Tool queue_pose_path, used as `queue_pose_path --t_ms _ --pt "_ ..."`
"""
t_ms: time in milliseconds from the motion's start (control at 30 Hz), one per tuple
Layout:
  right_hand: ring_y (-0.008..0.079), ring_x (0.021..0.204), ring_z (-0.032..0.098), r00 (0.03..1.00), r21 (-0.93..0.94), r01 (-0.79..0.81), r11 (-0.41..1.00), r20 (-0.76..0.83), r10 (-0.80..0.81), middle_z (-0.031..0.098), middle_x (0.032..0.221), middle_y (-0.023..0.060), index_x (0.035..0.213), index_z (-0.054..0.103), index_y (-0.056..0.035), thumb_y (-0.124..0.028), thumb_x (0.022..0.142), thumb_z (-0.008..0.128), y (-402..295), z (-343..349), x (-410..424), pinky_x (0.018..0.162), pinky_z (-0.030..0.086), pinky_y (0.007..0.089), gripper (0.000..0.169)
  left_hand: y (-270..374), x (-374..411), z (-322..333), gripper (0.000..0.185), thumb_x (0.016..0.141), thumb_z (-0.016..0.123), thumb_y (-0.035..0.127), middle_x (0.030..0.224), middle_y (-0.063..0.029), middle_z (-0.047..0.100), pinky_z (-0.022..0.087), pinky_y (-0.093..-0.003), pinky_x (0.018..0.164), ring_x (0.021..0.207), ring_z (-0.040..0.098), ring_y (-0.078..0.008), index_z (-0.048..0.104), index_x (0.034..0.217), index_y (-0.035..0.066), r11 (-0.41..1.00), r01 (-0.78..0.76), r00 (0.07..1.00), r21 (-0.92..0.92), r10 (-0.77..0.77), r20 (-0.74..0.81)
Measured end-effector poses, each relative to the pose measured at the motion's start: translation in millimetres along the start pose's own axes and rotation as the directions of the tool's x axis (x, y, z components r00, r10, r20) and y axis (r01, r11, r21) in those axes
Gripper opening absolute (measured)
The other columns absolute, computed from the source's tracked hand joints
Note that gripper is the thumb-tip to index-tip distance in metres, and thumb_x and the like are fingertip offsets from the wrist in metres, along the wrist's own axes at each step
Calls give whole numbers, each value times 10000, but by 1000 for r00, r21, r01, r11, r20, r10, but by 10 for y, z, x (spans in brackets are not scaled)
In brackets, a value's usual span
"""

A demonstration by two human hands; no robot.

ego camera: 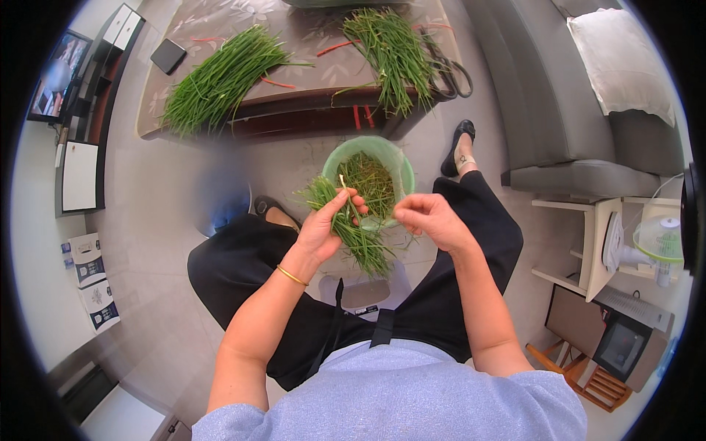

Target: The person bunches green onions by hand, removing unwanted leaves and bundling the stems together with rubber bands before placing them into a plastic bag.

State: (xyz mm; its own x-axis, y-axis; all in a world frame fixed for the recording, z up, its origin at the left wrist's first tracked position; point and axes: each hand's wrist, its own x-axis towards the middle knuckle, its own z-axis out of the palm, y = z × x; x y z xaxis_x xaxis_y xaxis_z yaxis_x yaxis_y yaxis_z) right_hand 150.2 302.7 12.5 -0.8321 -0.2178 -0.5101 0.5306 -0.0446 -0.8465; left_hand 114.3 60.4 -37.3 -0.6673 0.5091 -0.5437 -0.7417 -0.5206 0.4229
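My left hand [325, 223] is closed around a bunch of long green stalks, likely chives [364, 248], with a pale stem sticking up near the thumb. My right hand [430, 220] is at the right rim of a green plastic bin [408, 165], thumb and fingertips pinched together; whether something thin is between them I cannot tell. Trimmings of green and yellowish stalks [367, 176] lie inside the bin, which has a clear liner. On the table beyond are two heaps of stalks, one at left [220, 82] and one at right [389, 55].
A low table [309, 96] with a patterned cover holds red ties [278, 83], a dark flat case [168, 55] and black-handled scissors [449, 71] by its right corner. A grey sofa [529, 93] stands at right. Between my legs is a pale stool [358, 286]. Stalk scraps lie on the floor.
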Motion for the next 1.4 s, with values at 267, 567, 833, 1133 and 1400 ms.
queue_pose_path --t_ms 267,567,833,1133,1400 --pt "70 717 571 962 -89 133 987 -228 -150 636 837 -1 1014 689 -6 -146 916 703 193 -90 163 640 469 230 171 4 12 34 209 1023 588 244 859 -16 597 505 -318 796 928 621 -198 620 1104 55 992 -84 994 96 77 75" --pt "71 787 606 938 -128 271 954 -189 -292 673 916 30 1035 690 -14 -123 907 705 49 259 392 711 493 242 170 -15 -30 64 189 1005 622 233 779 0 536 468 -316 709 743 552 -167 626 1045 48 987 -29 996 157 14 91" --pt "65 658 594 987 -131 161 978 0 -162 663 739 5 934 713 4 -107 895 721 -53 224 455 609 487 235 119 -25 -54 82 192 997 630 228 734 12 510 453 -315 700 689 514 -136 631 975 38 969 -2 996 245 -20 86" --pt "76 666 623 989 -175 122 977 -63 -135 671 747 15 935 703 8 -180 956 655 -40 159 473 610 517 257 195 -18 -54 20 213 1017 594 250 719 19 487 454 -327 723 674 499 -129 620 962 46 986 148 986 81 -153 62" --pt "59 655 565 951 -126 194 973 -219 -218 666 735 2 910 717 -16 -175 948 639 118 -24 611 611 473 242 181 -31 -69 45 219 1021 583 252 701 20 485 457 -331 722 646 490 -130 610 973 40 976 154 983 152 -167 73"
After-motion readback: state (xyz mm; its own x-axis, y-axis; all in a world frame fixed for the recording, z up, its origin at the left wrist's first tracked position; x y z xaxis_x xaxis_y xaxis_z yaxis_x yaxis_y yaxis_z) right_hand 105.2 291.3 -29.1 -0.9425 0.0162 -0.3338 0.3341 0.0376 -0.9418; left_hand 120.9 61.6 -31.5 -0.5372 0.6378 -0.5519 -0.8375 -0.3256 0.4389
